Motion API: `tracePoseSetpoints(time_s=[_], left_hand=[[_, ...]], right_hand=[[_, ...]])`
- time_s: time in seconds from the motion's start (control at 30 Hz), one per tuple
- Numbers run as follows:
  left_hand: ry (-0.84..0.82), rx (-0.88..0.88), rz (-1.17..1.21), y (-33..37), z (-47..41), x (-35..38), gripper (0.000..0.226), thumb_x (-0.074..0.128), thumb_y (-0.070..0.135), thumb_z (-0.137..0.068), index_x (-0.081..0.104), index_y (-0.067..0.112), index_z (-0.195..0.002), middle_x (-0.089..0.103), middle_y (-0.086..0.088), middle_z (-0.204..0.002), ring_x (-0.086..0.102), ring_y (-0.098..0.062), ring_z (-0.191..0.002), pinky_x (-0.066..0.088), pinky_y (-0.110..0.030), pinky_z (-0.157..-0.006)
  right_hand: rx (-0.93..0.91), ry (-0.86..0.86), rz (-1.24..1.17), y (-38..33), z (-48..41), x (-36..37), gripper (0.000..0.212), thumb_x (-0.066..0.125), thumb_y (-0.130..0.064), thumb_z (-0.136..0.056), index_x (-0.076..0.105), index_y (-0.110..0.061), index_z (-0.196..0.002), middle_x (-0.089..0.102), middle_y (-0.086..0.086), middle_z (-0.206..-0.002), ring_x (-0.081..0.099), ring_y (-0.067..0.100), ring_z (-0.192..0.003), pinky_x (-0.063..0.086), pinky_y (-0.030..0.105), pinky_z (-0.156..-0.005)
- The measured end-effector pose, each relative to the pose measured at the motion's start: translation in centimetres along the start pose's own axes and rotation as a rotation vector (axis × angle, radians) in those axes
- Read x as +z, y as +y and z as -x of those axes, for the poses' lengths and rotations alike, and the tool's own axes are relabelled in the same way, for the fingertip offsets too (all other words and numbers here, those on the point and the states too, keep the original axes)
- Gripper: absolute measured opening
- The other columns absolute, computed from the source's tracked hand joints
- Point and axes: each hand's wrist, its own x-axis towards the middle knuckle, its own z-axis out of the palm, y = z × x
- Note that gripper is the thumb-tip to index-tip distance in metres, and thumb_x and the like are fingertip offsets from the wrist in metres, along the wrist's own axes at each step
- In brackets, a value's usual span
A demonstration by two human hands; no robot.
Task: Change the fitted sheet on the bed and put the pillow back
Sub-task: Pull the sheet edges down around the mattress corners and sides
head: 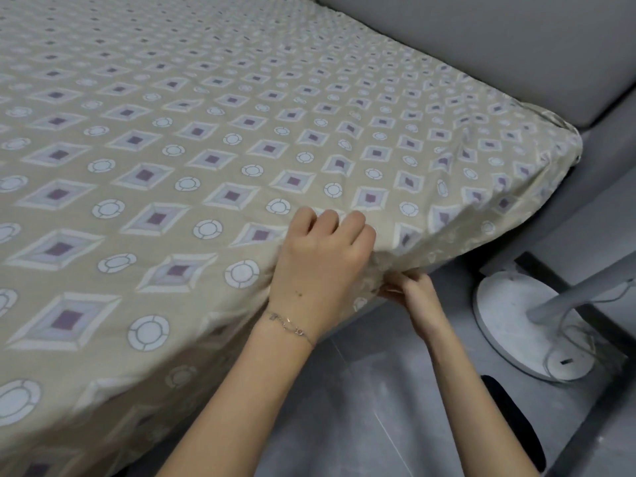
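Covering the whole top of the bed, the fitted sheet (213,139) is my first entry: beige cloth printed with pale diamonds that have purple centres, and with white rings between them. It lies mostly flat across the top and puckers into small creases toward the near corner (547,156), where it wraps down over the side.

Left hand (323,256): I see it on the side edge of the bed, back facing up, fingers curled and gripping the sheet where top turns to side. A thin bracelet (289,326) sits on its wrist.

Right hand (414,297): lower, just beneath the left one, at the bottom of the overhanging cloth. Its fingers (395,287) pinch the sheet's hem at the underside of the bed's edge; the fingertips are partly hidden by fabric.

Headboard (481,49): grey, padded, along the far right side of the bed, touching the sheet's far edge.

Fan base (509,315): round, white, on the floor beside the corner, with a grey pole (581,292) leaning up from it and a white cable (554,346) looped over it.

Floor (361,407): grey tiles. A dark object (512,418) lies near the right forearm; I cannot tell what it is.
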Motion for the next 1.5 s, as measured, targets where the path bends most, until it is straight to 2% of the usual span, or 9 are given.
tracePoseSetpoints(time_s=[0.2,0.33,0.5,0.63,0.73,1.07,1.23,1.33,1.5], left_hand=[[-0.323,-0.033,0.179,2.8,-1.5,0.2,0.054,0.084,0.031,-0.054,0.063,0.018,-0.101,0.06,-0.005,-0.1,0.054,-0.028,-0.082,0.035,-0.035,-0.069],[-0.245,0.046,0.165,5.3,-2.7,4.1,0.02,0.064,0.007,-0.069,0.062,0.014,-0.087,0.061,-0.008,-0.093,0.055,-0.029,-0.08,0.037,-0.038,-0.069],[-0.148,0.07,0.06,8.6,-6.0,8.6,0.033,0.037,-0.006,-0.069,0.06,0.015,-0.082,0.059,-0.004,-0.08,0.052,-0.025,-0.068,0.034,-0.034,-0.061],[-0.087,0.06,-0.024,10.8,-7.4,11.6,0.047,0.02,-0.008,-0.085,0.061,0.015,-0.085,0.058,-0.003,-0.079,0.052,-0.026,-0.07,0.038,-0.036,-0.064],[-0.107,0.056,-0.044,11.9,-8.4,13.7,0.027,0.06,-0.001,-0.076,0.062,0.017,-0.096,0.06,-0.002,-0.086,0.054,-0.026,-0.074,0.039,-0.035,-0.065],[-0.491,0.011,-0.053,16.4,-13.5,19.3,0.053,0.07,0.041,-0.08,0.059,0.013,-0.124,0.06,-0.012,-0.126,0.058,-0.035,-0.11,0.047,-0.045,-0.086],[-0.545,-0.021,0.059,17.9,-17.3,20.8,0.056,0.058,0.046,-0.09,0.048,0.016,-0.136,0.05,-0.011,-0.137,0.051,-0.032,-0.116,0.04,-0.042,-0.09],[-0.61,0.005,0.032,17.8,-18.2,21.8,0.052,0.035,0.051,-0.092,0.047,0.02,-0.132,0.051,-0.007,-0.127,0.048,-0.03,-0.108,0.034,-0.039,-0.087],[-0.492,0.031,0.075,17.3,-18.2,23.2,0.053,0.031,0.056,-0.083,0.059,0.017,-0.107,0.055,-0.009,-0.102,0.051,-0.031,-0.087,0.036,-0.041,-0.077]], right_hand=[[0.201,0.255,-0.001,1.8,-2.4,-4.3,0.015,0.055,0.0,-0.089,0.06,-0.008,-0.077,0.049,0.006,-0.061,0.045,0.014,-0.056,0.041,0.026,-0.054],[0.098,0.438,-0.172,1.7,-3.8,-8.1,0.009,0.055,-0.01,-0.095,0.058,-0.009,-0.104,0.057,0.006,-0.079,0.054,0.013,-0.063,0.049,0.023,-0.06],[0.134,0.309,-0.127,0.0,-7.9,-10.9,0.044,0.054,-0.047,-0.096,0.057,-0.008,-0.116,0.065,0.008,-0.098,0.062,0.017,-0.069,0.051,0.029,-0.062],[0.2,0.313,-0.168,-0.4,-11.6,-12.2,0.042,0.052,-0.052,-0.094,0.057,-0.011,-0.104,0.062,0.006,-0.088,0.06,0.015,-0.06,0.044,0.025,-0.05],[0.058,0.382,-0.079,-0.9,-14.0,-14.4,0.031,0.058,-0.031,-0.096,0.05,-0.013,-0.072,0.051,0.006,-0.064,0.044,0.013,-0.047,0.034,0.02,-0.04],[0.247,0.231,-0.201,2.2,-16.3,-20.1,0.017,0.064,-0.016,-0.091,0.058,-0.016,-0.075,0.059,-0.001,-0.064,0.055,0.01,-0.058,0.039,0.023,-0.054],[0.206,0.11,-0.86,-2.6,-17.9,-23.4,0.011,0.055,-0.022,-0.086,0.058,-0.018,-0.096,0.061,0.003,-0.081,0.057,0.019,-0.078,0.045,0.039,-0.092],[0.183,0.091,-1.043,-5.4,-19.3,-23.7,0.037,0.043,-0.032,-0.097,0.06,-0.013,-0.124,0.066,0.014,-0.116,0.06,0.031,-0.109,0.041,0.048,-0.104],[0.178,0.044,-0.926,-7.3,-19.6,-24.2,0.037,0.041,-0.025,-0.097,0.071,-0.009,-0.113,0.066,0.016,-0.122,0.066,0.032,-0.108,0.048,0.046,-0.099]])
